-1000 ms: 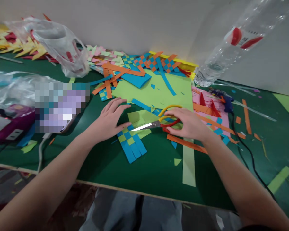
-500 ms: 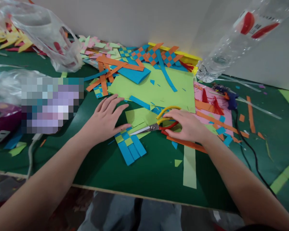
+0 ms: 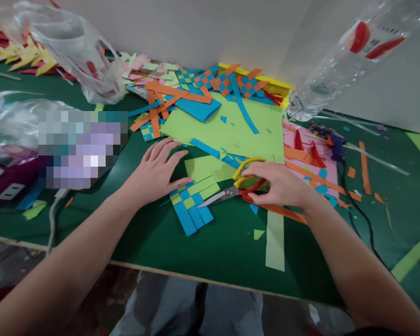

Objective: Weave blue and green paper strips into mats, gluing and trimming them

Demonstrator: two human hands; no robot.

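My right hand (image 3: 278,183) holds a pair of scissors (image 3: 234,190) by its yellow and red handles. The blades look closed and point left, their tip over the blue strips of a small woven paper piece (image 3: 189,203). This piece is blue and light green in a checker pattern, with loose blue strips toward me and green strip ends (image 3: 205,186) to the right. Palm down, my left hand (image 3: 157,173) has its fingers spread, and its thumb rests at the upper edge of the weave. A green paper piece (image 3: 203,167) lies just behind.
Large green sheets (image 3: 238,121) lie behind, with orange strips (image 3: 178,92) and finished woven fish (image 3: 247,84). A clear bottle (image 3: 332,74) leans at the back right. On the left are a plastic bag (image 3: 101,84) and a blurred-out device (image 3: 87,154). A black cable (image 3: 366,219) runs along the right.
The scissors have shifted slightly right and toward me, their tip moving off the green strips onto the blue ones. More of the green strip ends shows. My left hand has hardly moved.
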